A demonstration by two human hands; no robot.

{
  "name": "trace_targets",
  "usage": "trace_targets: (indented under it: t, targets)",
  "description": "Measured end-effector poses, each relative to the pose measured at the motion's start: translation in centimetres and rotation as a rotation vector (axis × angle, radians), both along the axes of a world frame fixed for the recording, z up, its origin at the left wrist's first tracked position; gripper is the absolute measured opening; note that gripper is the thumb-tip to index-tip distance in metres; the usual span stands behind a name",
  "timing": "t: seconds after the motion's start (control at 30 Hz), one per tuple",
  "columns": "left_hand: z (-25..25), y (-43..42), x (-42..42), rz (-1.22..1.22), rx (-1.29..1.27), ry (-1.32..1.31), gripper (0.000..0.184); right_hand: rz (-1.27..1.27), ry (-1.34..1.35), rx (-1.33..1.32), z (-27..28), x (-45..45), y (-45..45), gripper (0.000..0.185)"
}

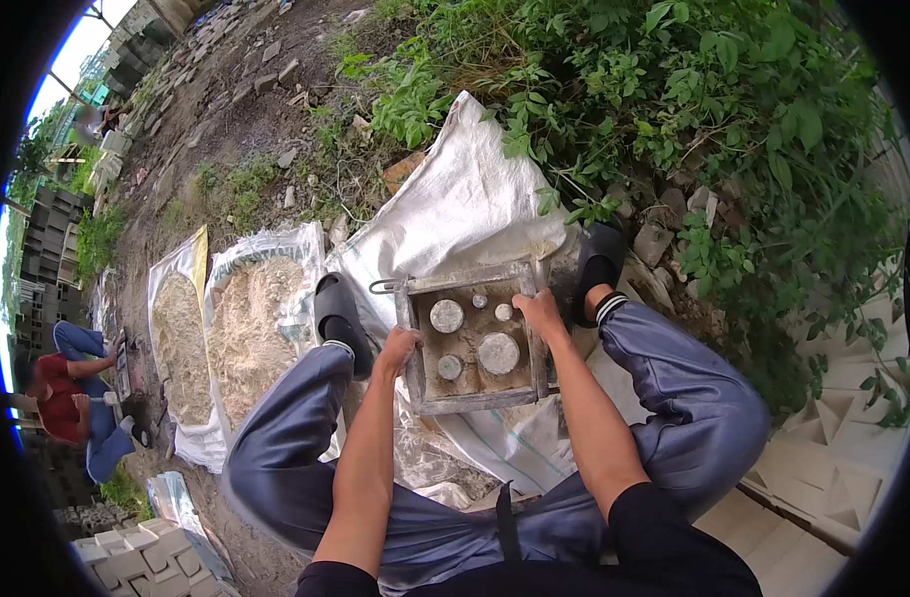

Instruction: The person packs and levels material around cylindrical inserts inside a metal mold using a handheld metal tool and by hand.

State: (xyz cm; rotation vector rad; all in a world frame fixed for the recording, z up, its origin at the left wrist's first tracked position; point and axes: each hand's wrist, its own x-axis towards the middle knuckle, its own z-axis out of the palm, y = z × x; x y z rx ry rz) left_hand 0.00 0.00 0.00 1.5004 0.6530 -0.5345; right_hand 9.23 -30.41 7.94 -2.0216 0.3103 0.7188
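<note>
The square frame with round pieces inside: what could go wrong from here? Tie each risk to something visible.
The square frame might tilt if lifted unevenly: the left hand grips it lower in view than the right hand. The round pieces could shift then, though whether they are fixed cannot be seen. The left shoe is close beside an open sack, so a foot movement might spill its pale contents.

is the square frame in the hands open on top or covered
Open: nothing covers the square frame, and round pieces show inside it.
</note>
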Motion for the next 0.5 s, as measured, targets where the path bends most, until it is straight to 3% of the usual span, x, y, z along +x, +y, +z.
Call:
trace_targets:
  t: [0.07, 0.1, 0.2, 0.27, 0.3, 0.37, 0.5]
  targets:
    - [1.2, 0.1, -1.1, 0.055, -0.06, -0.073, 0.015, -0.112, -0.124, 0.19, -0.7, -0.5, 0.9, 0.042]
    - [1.5, -2.2, -0.4, 0.055, -0.101, -0.095, 0.015, -0.108, -0.149, 0.151, 0.1, 0.0, -0.7, 0.042]
    - [3.2, -1.7, -0.5, 0.076, -0.056, -0.065, 0.012, -0.142, -0.207, 0.303, -0.9, -0.7, 0.1, 0.056]
    - [2.5, -1.1, -0.5, 0.086, -0.045, -0.034, 0.011, -0.212, -0.195, 0.392, -3.7, -0.5, 0.5, 0.076]
    - [2.1, -1.4, -0.5, 0.107, -0.038, 0.006, 0.009, -0.229, -0.198, 0.381, -2.9, -0.6, 0.1, 0.076]
    - [2.5, -1.7, -0.2, 0.128, -0.018, 0.021, 0.007, -0.206, -0.063, 0.425, -0.6, -0.5, 0.2, 0.105]
    - [1.6, -1.6, -0.1, 0.176, 0.05, -0.003, 0.007, -0.232, -0.21, 0.355, -2.5, -0.3, 0.2, 0.095]
